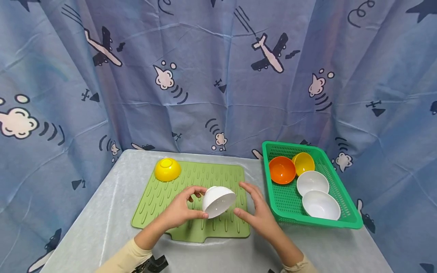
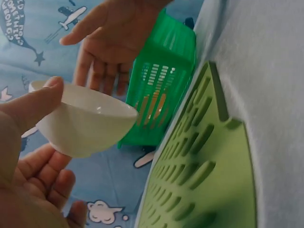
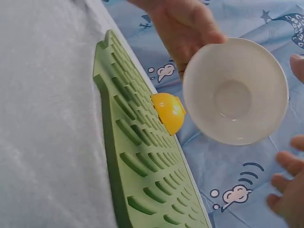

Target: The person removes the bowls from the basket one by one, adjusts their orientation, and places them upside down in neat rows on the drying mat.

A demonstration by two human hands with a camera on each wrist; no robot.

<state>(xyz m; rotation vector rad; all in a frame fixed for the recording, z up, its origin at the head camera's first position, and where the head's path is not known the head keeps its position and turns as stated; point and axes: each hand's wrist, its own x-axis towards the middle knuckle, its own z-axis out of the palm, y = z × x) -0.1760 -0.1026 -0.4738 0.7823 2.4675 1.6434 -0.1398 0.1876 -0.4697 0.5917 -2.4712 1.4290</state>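
Note:
Above the green drying mat (image 1: pixel 211 231), my left hand (image 1: pixel 186 206) pinches a white bowl (image 1: pixel 218 201) between thumb and fingers. The bowl is tilted, its mouth turned toward the right hand. My right hand (image 1: pixel 257 212) is held to the right of the bowl, thumb and fingers spread, and it holds nothing. In the right wrist view the inside of the white bowl (image 3: pixel 232 95) faces that hand, with a gap between them. On the mat's far left corner a yellow bowl (image 1: pixel 167 170) lies upside down.
A green basket (image 1: pixel 268 167) stands at the right of the table. Inside are an orange bowl (image 1: pixel 282 170), a yellow bowl (image 1: pixel 304 163) and two white bowls (image 1: pixel 321 204), partly overlapping. A blue patterned curtain (image 1: pixel 205 76) hangs behind the table.

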